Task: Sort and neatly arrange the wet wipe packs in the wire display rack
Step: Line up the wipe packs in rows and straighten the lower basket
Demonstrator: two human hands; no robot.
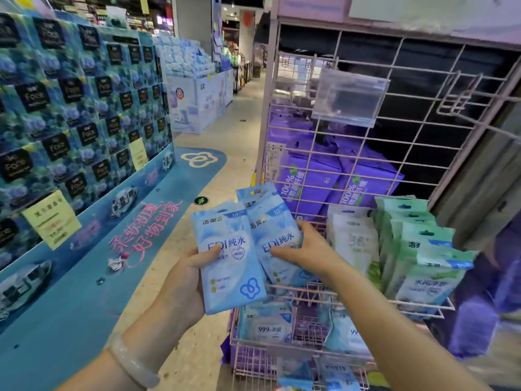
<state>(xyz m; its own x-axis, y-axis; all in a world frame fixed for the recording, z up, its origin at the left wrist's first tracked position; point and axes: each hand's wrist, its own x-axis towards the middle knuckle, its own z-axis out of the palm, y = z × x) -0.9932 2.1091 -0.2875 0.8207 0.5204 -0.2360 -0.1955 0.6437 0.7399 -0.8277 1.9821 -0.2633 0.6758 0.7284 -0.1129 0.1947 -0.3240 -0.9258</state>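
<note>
Even, cool indoor store light falls from overhead, with soft, faint shadows. Wide-angle distortion bends the wire display rack (366, 114) near the edges. The lower right corner smears into blur.

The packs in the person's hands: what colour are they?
Light blue packs with white and darker blue print, held in both hands; seen in the head view.

Both forearms are bare with no sleeves showing, and a pale, translucent bangle (132, 364) circles the left wrist.
</note>
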